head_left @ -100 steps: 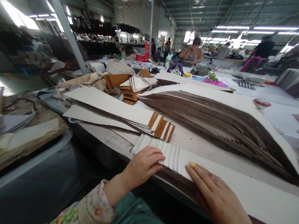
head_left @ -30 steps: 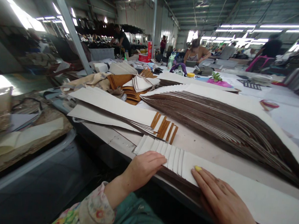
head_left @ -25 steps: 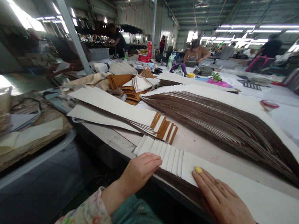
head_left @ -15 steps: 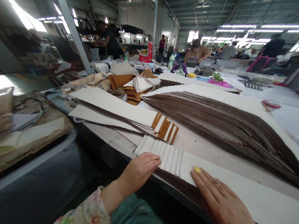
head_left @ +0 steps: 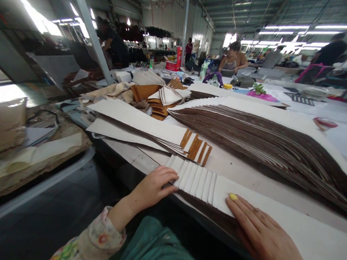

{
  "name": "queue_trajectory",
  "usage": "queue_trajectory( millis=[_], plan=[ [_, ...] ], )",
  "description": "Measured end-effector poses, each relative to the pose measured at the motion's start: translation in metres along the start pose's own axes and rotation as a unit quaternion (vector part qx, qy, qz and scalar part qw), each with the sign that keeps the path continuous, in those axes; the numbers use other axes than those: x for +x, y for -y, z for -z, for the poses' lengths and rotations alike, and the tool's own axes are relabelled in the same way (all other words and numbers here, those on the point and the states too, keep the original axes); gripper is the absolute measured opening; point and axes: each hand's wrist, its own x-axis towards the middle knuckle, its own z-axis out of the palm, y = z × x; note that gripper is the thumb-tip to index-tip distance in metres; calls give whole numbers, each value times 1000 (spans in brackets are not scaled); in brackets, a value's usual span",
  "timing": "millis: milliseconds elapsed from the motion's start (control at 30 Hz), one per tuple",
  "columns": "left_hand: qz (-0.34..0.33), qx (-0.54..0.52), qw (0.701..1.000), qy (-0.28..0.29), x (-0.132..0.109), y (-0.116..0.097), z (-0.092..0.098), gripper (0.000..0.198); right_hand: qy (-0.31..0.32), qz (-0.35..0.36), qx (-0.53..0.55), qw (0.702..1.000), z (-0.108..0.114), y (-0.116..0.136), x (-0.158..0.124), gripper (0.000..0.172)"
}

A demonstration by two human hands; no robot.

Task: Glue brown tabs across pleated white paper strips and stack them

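White strips with brown undersides (head_left: pixel 297 227) lie in an overlapping row along the table's near edge, their left ends stepped like a fan (head_left: pixel 196 180). At the left end of that fan, my left hand (head_left: pixel 155 184) grips the strip edges between thumb and fingers. My right hand (head_left: pixel 261 225) rests flat on the top white strip, right of the stepped ends, with a yellow covering on one fingertip. Just beyond the fan lies a smaller pile of white strips (head_left: pixel 144 122) with orange-brown bands (head_left: pixel 194 149) at its right end.
A thick bowed stack of white and brown sheets (head_left: pixel 264 139) fills the table's right middle. Brown and white pieces (head_left: pixel 160 99) are heaped behind the smaller pile. A low surface with plastic and paper (head_left: pixel 43 149) stands at left. A person (head_left: pixel 232 61) works across the table.
My left hand has shifted left along the stepped ends, its thumb and fingers a little farther apart. My right hand stays on the top strip. The whole view has moved slightly.
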Motion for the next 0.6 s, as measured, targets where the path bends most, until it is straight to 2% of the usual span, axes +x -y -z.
queue_trajectory(
  millis=[133, 267, 433, 600],
  plan=[
    [-2, 21, 1000, -13, 4, -4, 1, 20, -8, -14, 19, 1000, 2, 1, 2, 41],
    [-62, 105, 991, -62, 4, -2, -1, 28, -13, -25, 35, 999, 6, 0, 6, 41],
    [-137, 167, 975, -51, 8, -11, -9, 29, -32, -34, 44, 998, 11, 0, 13, 38],
    [-188, 164, 968, -15, 29, -41, -25, 31, -36, -38, 41, 998, 15, -1, 16, 36]
  ],
)
